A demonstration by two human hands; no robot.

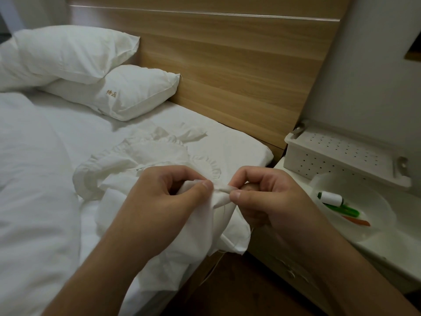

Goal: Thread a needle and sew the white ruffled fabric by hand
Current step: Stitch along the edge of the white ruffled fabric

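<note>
Both hands are in tight over the edge of the bed (pixel 227 142), working the white ruffled fabric (pixel 145 156), which spills from the sheet down over the mattress corner. The left hand (pixel 173 197) has its grip narrow, thumb and fingers pinching a fold of the cloth; the right hand (pixel 262 197) pinches the same fold just beside it, thumb tip pressed down on the folded edge. The needle itself cannot be made out, so it may be buried between the right fingers, and that looks like a stitch in progress. A pale thread (pixel 224 213) trails down from the fold and hangs off the bed edge. Over on the white bench (pixel 364 258) to the right, a bowl (pixel 369 201) holds a spool of white thread (pixel 331 198) and some green and orange tools, well apart from the work. The risks from here: white thread on white cloth is hard to follow, so a stitch could land crooked or catch an extra layer of the bunched fabric. That loose hanging tail could snag or knot. And with fingertips this close together, a hidden point could easily prick a thumb.
</note>
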